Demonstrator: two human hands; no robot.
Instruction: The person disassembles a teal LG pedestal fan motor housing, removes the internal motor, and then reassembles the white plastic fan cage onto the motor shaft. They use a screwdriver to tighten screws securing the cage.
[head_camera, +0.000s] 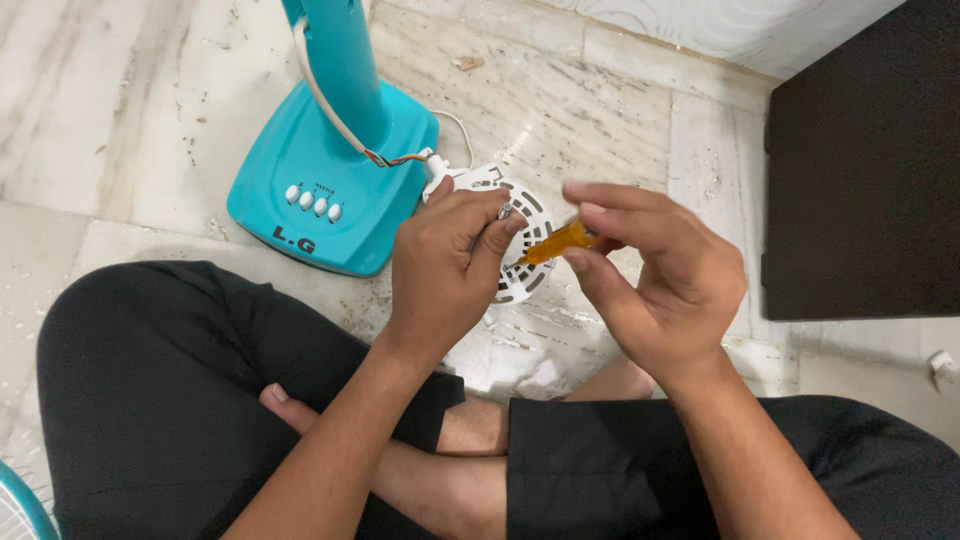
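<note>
Centre frame — my left hand (445, 260) clamps the white motor cover (520, 215) steady; right hand (655, 275) fingers pinch an amber screwdriver (558, 242) into it.

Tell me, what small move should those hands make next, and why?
Probably twist the amber-handled screwdriver: the right hand pinches it with its tip at the white vented motor cover, which the left hand steadies.
</note>
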